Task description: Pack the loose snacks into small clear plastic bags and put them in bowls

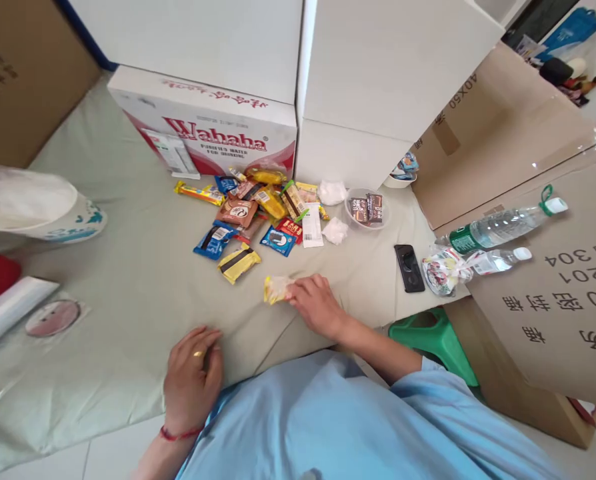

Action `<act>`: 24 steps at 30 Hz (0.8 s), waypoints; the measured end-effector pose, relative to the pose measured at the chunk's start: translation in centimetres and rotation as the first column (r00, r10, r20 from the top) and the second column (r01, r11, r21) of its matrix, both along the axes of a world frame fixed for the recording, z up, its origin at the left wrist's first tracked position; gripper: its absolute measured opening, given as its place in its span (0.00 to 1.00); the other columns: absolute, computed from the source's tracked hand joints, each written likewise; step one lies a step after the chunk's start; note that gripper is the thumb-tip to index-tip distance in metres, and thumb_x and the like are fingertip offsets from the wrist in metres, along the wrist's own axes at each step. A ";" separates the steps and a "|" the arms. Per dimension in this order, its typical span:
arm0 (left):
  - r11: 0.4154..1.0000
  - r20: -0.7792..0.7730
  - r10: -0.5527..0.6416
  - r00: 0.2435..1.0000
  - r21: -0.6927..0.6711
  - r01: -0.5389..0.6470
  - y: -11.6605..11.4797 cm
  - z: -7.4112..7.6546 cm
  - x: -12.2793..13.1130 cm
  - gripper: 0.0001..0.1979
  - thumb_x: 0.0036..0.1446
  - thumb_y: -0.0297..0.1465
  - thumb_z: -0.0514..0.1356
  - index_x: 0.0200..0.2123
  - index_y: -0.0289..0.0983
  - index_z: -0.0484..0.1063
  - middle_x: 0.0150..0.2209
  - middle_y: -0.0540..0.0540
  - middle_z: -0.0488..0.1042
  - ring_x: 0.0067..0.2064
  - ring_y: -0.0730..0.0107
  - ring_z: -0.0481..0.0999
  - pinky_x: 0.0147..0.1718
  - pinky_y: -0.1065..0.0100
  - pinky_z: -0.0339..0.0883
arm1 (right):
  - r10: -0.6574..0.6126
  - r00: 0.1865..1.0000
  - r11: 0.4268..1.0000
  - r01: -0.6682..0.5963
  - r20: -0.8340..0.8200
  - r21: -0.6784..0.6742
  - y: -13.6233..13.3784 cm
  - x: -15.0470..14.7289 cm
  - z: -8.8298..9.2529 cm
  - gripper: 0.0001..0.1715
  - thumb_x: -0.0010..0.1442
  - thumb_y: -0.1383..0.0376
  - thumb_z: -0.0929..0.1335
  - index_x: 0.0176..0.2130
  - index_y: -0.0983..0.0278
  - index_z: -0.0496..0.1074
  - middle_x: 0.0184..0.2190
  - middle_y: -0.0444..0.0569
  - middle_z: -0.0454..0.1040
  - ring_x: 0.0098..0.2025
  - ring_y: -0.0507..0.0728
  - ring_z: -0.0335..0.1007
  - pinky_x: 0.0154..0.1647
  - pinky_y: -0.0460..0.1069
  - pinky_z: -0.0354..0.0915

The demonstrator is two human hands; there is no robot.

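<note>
My right hand point(318, 305) is closed on one end of a small snack packet point(277, 289), yellow-edged with a pale, partly clear middle, just over the cloth. My left hand point(194, 373) rests on the cloth near the table's front edge, its fingers loosely stretched and holding nothing. Beyond both hands lies a heap of wrapped snacks. Nearest in it are a yellow packet point(239, 263), a dark blue packet point(215, 240) and a lighter blue packet point(278, 241). A white packet point(312, 225) lies on the heap's right side.
Right of the heap stand crumpled white tissues point(335, 231) and a clear round tub point(349, 217) with brown sachets. A phone point(409, 269) and water bottles point(508, 223) lie farther right. At left is a paper bucket point(73, 223). A Wahaha carton point(218, 133) and white boxes block the back.
</note>
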State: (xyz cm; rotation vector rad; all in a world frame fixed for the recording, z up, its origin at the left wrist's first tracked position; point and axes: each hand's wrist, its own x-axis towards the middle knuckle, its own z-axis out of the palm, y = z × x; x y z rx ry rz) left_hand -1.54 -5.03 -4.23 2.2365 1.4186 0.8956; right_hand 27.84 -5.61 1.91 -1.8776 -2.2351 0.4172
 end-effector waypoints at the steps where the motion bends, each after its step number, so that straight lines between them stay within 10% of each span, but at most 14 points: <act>1: 1.000 -0.028 0.003 1.000 0.023 -0.002 -0.2 -0.2 0.0 0.10 0.63 0.28 0.56 0.45 0.40 0.74 0.45 0.41 0.78 0.56 0.49 0.75 0.56 0.46 0.70 | -0.076 0.996 0.997 0.077 -0.057 0.023 0.5 1.7 0.7 0.19 0.74 0.60 0.61 0.60 0.60 0.71 0.54 0.56 0.75 0.53 0.62 0.66 0.56 0.57 0.63; 7: 0.974 -0.187 0.029 0.982 0.227 0.015 -0.3 -1.3 1.0 0.11 0.57 0.24 0.58 0.43 0.39 0.73 0.43 0.40 0.78 0.51 0.49 0.78 0.51 0.50 0.71 | -0.336 0.916 0.837 0.397 -0.217 0.376 5.5 18.7 6.7 0.29 0.76 0.53 0.54 0.65 0.59 0.69 0.55 0.55 0.74 0.59 0.64 0.67 0.64 0.61 0.59; 11: 0.960 -0.261 0.038 0.965 0.277 0.037 -0.1 -1.2 1.2 0.12 0.56 0.24 0.59 0.43 0.39 0.72 0.43 0.39 0.77 0.51 0.48 0.78 0.49 0.51 0.71 | -0.320 0.937 0.895 0.348 -0.142 0.278 9.9 27.6 6.9 0.25 0.74 0.56 0.58 0.60 0.60 0.75 0.49 0.53 0.78 0.57 0.63 0.65 0.63 0.63 0.60; 15: 0.950 -0.297 0.047 0.954 0.307 0.048 0.0 -0.8 1.3 0.11 0.56 0.24 0.58 0.43 0.39 0.71 0.43 0.39 0.76 0.49 0.48 0.77 0.47 0.52 0.72 | -0.233 0.970 0.971 0.236 -0.073 0.034 12.2 28.6 4.0 0.21 0.70 0.65 0.62 0.55 0.61 0.79 0.49 0.53 0.78 0.55 0.60 0.65 0.60 0.60 0.63; 24: 0.939 -0.293 0.082 0.952 0.344 0.025 0.0 -1.3 1.3 0.10 0.55 0.23 0.60 0.42 0.38 0.73 0.42 0.40 0.78 0.48 0.50 0.79 0.47 0.55 0.72 | -0.276 0.937 0.932 0.205 0.216 0.299 11.2 25.7 2.2 0.21 0.68 0.68 0.63 0.55 0.56 0.78 0.64 0.52 0.67 0.62 0.69 0.53 0.62 0.64 0.55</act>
